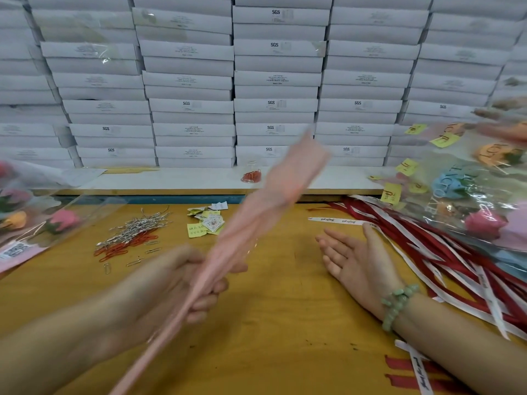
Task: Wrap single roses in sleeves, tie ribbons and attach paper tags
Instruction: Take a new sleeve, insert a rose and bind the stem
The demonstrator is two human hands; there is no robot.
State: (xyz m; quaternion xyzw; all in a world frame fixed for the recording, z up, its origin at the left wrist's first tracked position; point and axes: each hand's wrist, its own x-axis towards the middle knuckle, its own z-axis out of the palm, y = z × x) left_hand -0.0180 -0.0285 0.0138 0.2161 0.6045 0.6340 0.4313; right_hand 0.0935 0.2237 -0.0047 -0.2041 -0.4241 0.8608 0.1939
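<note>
Head view, single frame. Clock positions are taken from the centre of the view.

- 9 o'clock: a heap of film-wrapped roses [37, 223] lies at the edge of the tabletop [271, 323], probably parked there within left reach.
- Between 9 and centre: a loose pile of silver and red paper clips [128, 238]. Just to its right lie the paper tags [212, 222] among yellow notes. Both sit beyond the working area, likely so either hand can pick from them without crossing the piece.
- 7 o'clock: left hand [188, 283], grip clamped on the narrow lower part of the pink sleeve [271, 195], fingers curled round it.
  - The sleeve runs from 7 up to 1 o'clock, clear of the tabletop, wide end away from the person.
  - It is blurred, so I cannot tell whether a rose is inside, and no ribbon or tag shows on it.
  - Holding it low presumably leaves the neck free for tying.
- 12 o'clock: a small jar of red clips [251, 173] stands on the ledge under the stacked white boxes [273, 81].
- 4 o'clock: right hand [350, 258], grip apart, palm up, fingers straight, holding nothing, with a bead bracelet [397, 305] on the wrist. It sits just beside the ribbons [427, 246], red and white, fanned from 2 to 5 o'clock. Judgement: picking a ribbon is the step in hand.
- 2–3 o'clock: a second heap of sleeved roses [470, 195] carries yellow notes, probably finished pieces.
</note>
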